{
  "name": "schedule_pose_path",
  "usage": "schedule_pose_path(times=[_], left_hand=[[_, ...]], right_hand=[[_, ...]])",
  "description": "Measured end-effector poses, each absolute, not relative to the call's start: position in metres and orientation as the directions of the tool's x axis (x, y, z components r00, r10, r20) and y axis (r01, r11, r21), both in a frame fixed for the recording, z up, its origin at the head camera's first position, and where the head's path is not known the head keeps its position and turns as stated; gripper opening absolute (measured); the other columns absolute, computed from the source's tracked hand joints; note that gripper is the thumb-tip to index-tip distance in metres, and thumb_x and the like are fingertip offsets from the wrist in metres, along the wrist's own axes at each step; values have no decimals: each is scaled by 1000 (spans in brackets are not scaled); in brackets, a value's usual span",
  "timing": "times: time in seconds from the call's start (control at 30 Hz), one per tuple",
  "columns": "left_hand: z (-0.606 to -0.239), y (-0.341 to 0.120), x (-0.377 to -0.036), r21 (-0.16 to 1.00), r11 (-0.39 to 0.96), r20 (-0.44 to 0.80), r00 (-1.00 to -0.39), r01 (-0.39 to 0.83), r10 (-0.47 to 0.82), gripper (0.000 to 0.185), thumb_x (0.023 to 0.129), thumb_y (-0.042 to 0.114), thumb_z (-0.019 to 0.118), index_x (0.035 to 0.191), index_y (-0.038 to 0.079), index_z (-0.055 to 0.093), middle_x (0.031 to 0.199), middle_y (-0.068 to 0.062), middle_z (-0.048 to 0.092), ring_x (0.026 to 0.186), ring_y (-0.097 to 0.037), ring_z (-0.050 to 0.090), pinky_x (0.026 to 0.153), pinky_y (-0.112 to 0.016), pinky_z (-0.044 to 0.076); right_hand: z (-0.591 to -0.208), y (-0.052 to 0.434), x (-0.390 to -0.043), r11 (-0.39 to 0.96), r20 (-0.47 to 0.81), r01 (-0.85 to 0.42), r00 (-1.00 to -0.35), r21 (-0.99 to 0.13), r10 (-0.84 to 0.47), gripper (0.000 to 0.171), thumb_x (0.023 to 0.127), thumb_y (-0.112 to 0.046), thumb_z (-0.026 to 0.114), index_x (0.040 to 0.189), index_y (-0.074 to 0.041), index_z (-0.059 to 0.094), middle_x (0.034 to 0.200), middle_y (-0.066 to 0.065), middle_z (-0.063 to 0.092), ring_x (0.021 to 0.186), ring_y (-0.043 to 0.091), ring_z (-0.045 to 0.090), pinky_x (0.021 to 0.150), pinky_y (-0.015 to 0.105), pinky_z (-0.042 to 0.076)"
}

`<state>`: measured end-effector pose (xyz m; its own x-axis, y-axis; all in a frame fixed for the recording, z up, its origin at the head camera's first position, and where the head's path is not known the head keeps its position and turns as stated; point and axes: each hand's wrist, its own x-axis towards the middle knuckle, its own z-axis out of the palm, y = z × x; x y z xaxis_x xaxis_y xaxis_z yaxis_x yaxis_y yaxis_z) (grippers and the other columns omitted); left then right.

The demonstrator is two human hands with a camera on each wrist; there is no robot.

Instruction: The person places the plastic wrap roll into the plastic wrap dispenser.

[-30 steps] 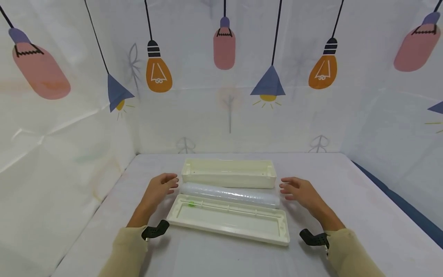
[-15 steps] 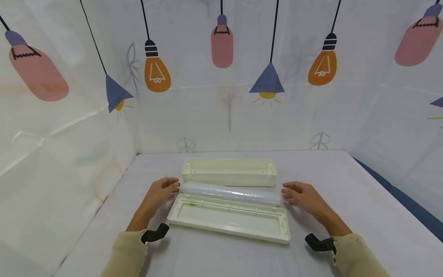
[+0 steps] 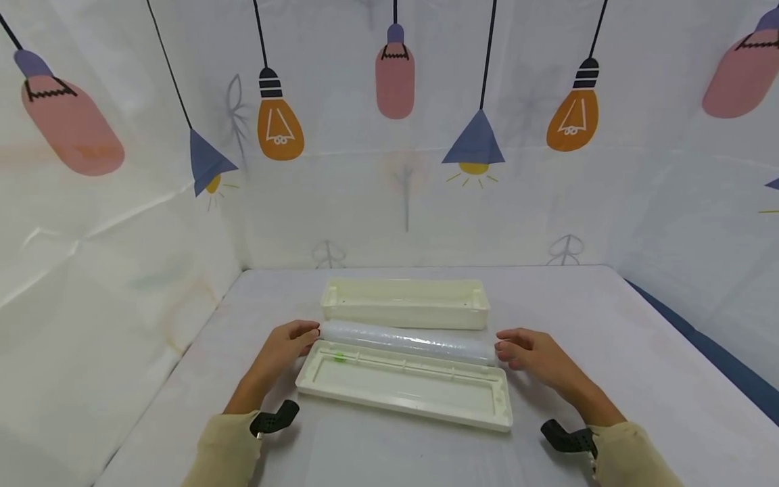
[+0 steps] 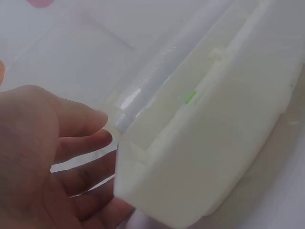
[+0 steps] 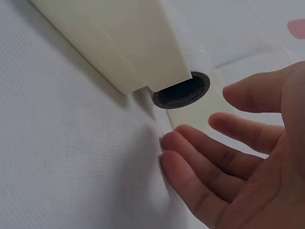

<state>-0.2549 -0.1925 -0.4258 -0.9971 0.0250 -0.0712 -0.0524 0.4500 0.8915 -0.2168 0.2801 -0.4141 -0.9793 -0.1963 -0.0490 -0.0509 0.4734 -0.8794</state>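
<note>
A roll of clear film point(image 3: 406, 340) lies crosswise on the table between two cream plastic trays. The deeper tray point(image 3: 404, 303) is behind it and the long shallow tray point(image 3: 404, 387) with a small green mark is in front. My left hand point(image 3: 287, 343) is at the roll's left end with relaxed fingers. In the left wrist view its fingertips point(image 4: 97, 126) are right beside the roll's end point(image 4: 126, 112). My right hand point(image 3: 528, 350) is at the right end. There its straight fingers point(image 5: 224, 143) hover just short of the roll's dark hollow core point(image 5: 182, 90). Neither hand grips anything.
The white table point(image 3: 578, 318) is walled on three sides by cloth printed with lamps and bulbs point(image 3: 280, 128). A dark blue strip point(image 3: 706, 348) runs along the table's right edge. Black wrist mounts point(image 3: 274, 419) sit at both sleeves.
Both hands have slid inward along the table, from a little outside the trays to the two ends of the film roll. The roll and trays have stayed put.
</note>
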Motion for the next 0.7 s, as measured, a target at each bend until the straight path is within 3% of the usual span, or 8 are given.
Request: schedule_pose_path(times=[0.4,0.7], left_hand=[[-432,-192,-258,874,482,-82,-996,-54,38,42,102,29,60,135,4,59,133,-13,61,117,-27,60,99,-46,50],[-432,-192,-263,867,495,-98,-994,-62,48,47,101,34,60,138,5,59,136,-12,60,117,-27,60,101,-49,48]], right_hand=[[-421,283,-219,500,-65,-98,-952,-861,-298,50,102,-31,61,136,5,55,114,11,69,102,23,64,81,32,55],[-418,289,-221,518,-72,-142,-926,-843,-372,51,103,-33,59,138,4,53,123,12,66,105,25,63,83,30,55]])
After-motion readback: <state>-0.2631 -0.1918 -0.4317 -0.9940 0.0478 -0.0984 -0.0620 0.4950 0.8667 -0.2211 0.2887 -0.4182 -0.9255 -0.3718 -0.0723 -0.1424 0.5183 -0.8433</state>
